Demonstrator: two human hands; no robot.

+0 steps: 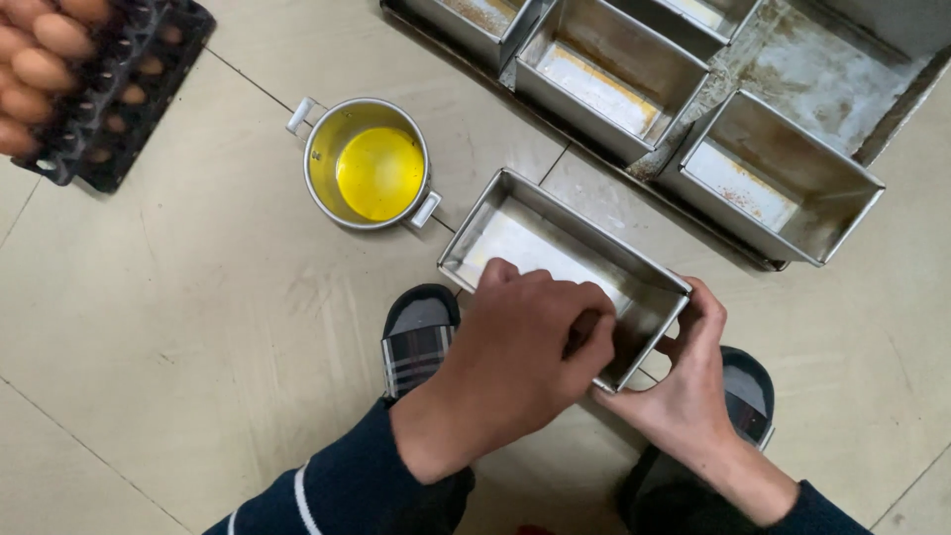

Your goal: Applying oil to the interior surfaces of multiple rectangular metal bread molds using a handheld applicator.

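A rectangular metal loaf tin (515, 233) is held just above the tiled floor in front of me. My left hand (530, 342) reaches over its near long wall, fingers curled down inside the tin. My right hand (688, 381) grips the tin's near right corner, thumb on the rim. A small metal pot with two handles (327, 163) stands on the floor to the left of the tin, holding yellow oil (379, 173).
Several more empty loaf tins (604, 74) sit on a large worn baking tray (832, 74) at the top right. A black egg tray with brown eggs (59, 69) lies top left. My slippered feet (418, 337) are beneath the tin.
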